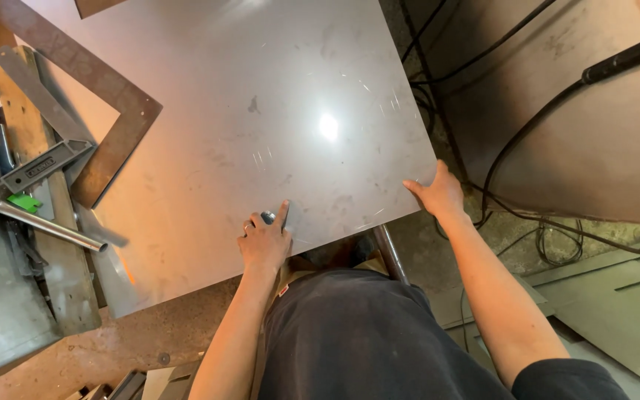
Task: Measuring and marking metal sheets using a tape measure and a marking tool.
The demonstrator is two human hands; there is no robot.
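A large grey metal sheet (261,126) lies flat in front of me, shiny with a glare spot near its middle. My left hand (265,241) rests on the sheet near its front edge, fingers curled around a small dark pen-like object (267,217), index finger stretched forward. My right hand (436,191) grips the sheet's right front corner, thumb on top.
A rusty steel square (116,111) lies on the sheet's left side. Left of it are a grey clamp (35,169), a metal rod (50,227) and scrap pieces. Black cables (512,200) run over the floor on the right, beside a big brown metal plate (594,126).
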